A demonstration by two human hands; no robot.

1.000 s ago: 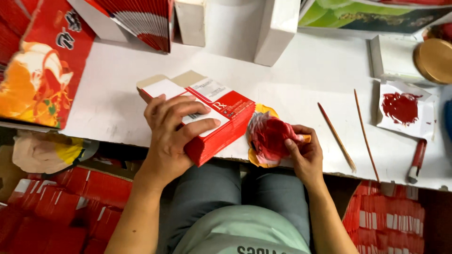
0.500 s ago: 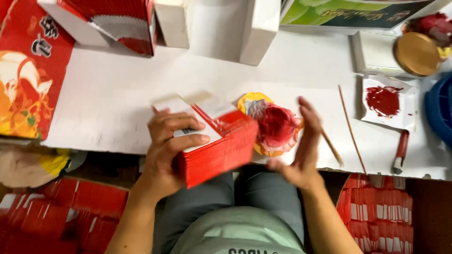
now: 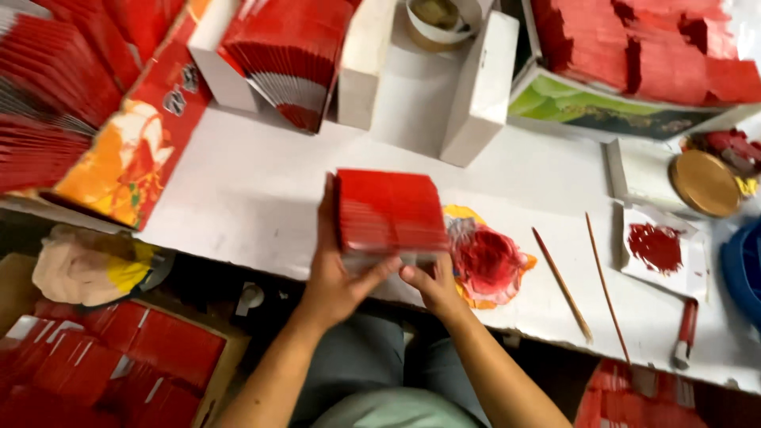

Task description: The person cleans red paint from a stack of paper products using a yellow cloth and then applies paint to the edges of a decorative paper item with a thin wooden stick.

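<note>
Both my hands hold a thick stack of red paper sheets [image 3: 388,210] above the front of the white table [image 3: 261,198]. My left hand [image 3: 337,273] grips the stack's left side and near edge, thumb up along the side. My right hand [image 3: 432,285] pinches the near right corner from below. Just right of the stack a red-stained rag on yellow cloth [image 3: 487,261] lies on the table.
Two thin sticks [image 3: 563,285] and a red-handled tool [image 3: 686,333] lie to the right, beside a white tray of red paste [image 3: 658,247] and a gold lid [image 3: 704,182]. White boxes [image 3: 479,87] and fanned red sheets [image 3: 289,55] stand behind. Red sheets fill a carton [image 3: 119,364] on the floor.
My right hand left the red rag and came to the stack. The stack went from lying tilted on the table to being held up flat in both hands; the camera view shifted forward.
</note>
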